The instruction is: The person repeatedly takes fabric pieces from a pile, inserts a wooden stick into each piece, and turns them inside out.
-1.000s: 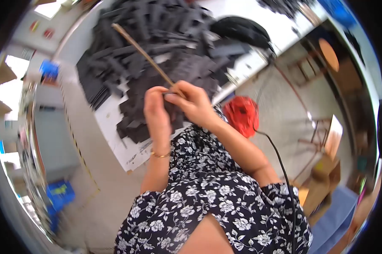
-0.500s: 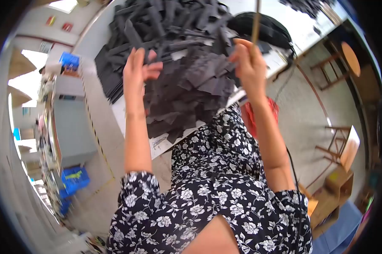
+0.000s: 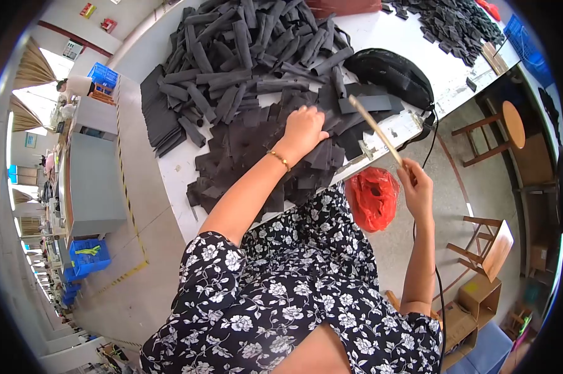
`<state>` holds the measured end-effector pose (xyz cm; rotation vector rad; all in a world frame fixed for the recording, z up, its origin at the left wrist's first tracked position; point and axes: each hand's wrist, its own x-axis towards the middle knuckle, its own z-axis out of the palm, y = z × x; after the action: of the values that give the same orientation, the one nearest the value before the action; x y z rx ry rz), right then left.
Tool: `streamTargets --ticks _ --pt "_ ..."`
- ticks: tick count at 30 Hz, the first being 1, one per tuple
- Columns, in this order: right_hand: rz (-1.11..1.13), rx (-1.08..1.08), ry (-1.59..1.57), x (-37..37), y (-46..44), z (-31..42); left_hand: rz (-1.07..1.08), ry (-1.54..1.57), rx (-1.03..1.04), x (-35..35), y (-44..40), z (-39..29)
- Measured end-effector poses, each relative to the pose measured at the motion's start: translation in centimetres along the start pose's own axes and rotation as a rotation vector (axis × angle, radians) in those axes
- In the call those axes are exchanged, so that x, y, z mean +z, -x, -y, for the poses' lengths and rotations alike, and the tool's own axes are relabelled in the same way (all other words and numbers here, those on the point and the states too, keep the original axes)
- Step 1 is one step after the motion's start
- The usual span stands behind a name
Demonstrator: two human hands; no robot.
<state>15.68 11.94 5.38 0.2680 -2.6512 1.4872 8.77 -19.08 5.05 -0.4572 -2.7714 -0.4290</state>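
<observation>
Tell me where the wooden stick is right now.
In the head view, the wooden stick is right of centre, held in the right hand, its far tip showing against a flat dark strip beside the black bag.

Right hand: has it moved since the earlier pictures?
Yes, rightward in the view: the right hand has gone from the left side of the red bag to its right.

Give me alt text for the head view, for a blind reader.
A person's left hand touches a heap of flat dark pieces on a white table, while the right hand holds a stick; rolled dark strips lie beyond.
</observation>
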Motion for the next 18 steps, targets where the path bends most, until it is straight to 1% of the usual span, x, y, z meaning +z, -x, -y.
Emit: streamTargets --ticks 2,4,6,7,10,14,17,18 --pt "-0.034 -0.057 0.161 -1.2 0.1 -0.4 0.221 0.231 -0.173 -0.1 -0.8 0.7" --pt "-0.032 -0.116 0.171 -2.5 0.0 -1.0 0.33 0.444 -0.31 -2.2 -1.1 1.4" --pt "0.005 -0.157 0.201 -3.5 0.1 -0.9 0.318 0.71 -0.38 -3.5 -0.7 2.6" --pt "0.033 -0.172 0.225 -3.9 -0.1 -0.6 0.315 0.717 -0.433 -5.0 -0.4 2.3" --pt "0.093 -0.256 0.301 -4.1 -1.0 0.8 0.328 0.742 -0.42 -7.6 0.8 2.4" --pt "0.149 -0.325 0.36 -3.8 -1.8 2.5 0.37 0.622 -0.362 -9.9 1.6 1.5" --pt "0.187 -0.424 0.401 -3.0 -2.0 3.8 0.311 0.536 -0.227 -10.6 2.2 0.6" --pt "0.202 -0.44 0.359 -2.2 -2.0 4.1 0.29 0.447 -0.097 -10.6 2.3 0.1"
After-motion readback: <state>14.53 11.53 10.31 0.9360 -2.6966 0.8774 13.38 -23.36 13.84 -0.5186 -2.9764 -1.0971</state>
